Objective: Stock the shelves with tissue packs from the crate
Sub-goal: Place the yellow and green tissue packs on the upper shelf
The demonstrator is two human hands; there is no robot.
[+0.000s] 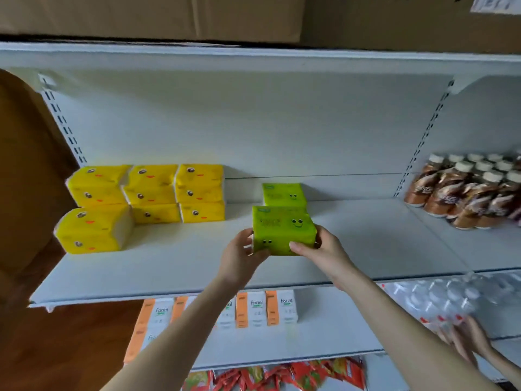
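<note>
Centre frame, at shelf: gripping green pack by both ends with left hand and right hand; probably light, squashy, slick-wrapped, so hold ends gently.

We note a white metal shelf board directly beneath the grip. Behind the grip stands a plain white back panel, bounded by the left slotted upright and the right slotted upright. Above the grip, the top shelf carries brown cardboard boxes. Below the grip sits the lower shelf. Down-left of the grip we see a reddish-brown wooden floor. Lighting is soft and even.
</note>
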